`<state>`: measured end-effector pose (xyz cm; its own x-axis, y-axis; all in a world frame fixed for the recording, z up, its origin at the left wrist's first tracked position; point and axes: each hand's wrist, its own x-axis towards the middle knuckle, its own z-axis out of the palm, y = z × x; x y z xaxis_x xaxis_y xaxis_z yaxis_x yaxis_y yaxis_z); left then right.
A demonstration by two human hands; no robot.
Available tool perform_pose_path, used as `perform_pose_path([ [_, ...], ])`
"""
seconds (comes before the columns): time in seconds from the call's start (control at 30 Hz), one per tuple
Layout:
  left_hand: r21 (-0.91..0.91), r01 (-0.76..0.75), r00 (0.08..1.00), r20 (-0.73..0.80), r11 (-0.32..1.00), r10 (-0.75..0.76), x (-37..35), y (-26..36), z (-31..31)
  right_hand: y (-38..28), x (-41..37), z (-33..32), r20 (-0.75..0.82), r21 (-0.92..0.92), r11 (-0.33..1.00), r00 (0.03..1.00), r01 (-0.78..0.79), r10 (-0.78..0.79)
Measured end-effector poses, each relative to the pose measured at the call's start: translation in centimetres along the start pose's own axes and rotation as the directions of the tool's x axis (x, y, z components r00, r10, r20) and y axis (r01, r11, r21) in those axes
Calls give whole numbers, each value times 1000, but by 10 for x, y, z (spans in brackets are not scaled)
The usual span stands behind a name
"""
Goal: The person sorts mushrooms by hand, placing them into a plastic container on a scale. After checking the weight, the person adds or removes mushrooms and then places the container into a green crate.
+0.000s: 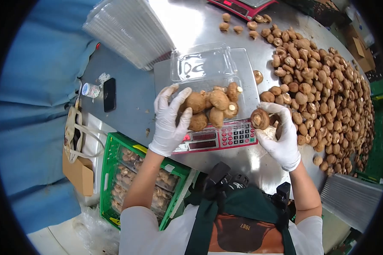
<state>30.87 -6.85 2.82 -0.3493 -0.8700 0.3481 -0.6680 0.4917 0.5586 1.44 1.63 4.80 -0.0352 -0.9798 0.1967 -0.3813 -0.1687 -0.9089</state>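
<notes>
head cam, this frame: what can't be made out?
Red weighing scale, head view: display digits too small and blurred; left end covered by the white-gloved left hand.
Clear plastic clamshell tray: lower mushrooms hidden under the top ones.
White-gloved right hand holding a brown mushroom: palm hidden by its fingers.
Second red scale: cut off by the top edge.
Green plastic crate: partly behind the left arm.

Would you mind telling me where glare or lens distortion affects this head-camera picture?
Head view: heavy fisheye bends the edges, with black corners; glare whitens the steel table at the top and the clear lid; the left hand, the right hand and its mushroom are sharp.
</notes>
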Motion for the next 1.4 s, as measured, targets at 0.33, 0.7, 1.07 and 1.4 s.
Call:
perform_pose_path([
  [0.33, 59, -10, 998, -53, 998, 13, -7, 5, 6, -13, 32, 46, 313, -499, 782, 920, 372, -238],
  [0.7, -422, 214, 779, -471, 881, -415, 34, -31, -56, 5, 31, -4, -212, -83, 995, 977, -51, 32],
  [1.07, -665, 611, 733, 270, 429, -624, 73, -56, 10, 24, 18, 5, -108, -100, 993, 993, -56, 45],
  [1.4, 18, -113, 993, -15, 993, 113, -17, -7, -19, 26, 2, 9, 132, 163, 941, 952, -296, 277],
])
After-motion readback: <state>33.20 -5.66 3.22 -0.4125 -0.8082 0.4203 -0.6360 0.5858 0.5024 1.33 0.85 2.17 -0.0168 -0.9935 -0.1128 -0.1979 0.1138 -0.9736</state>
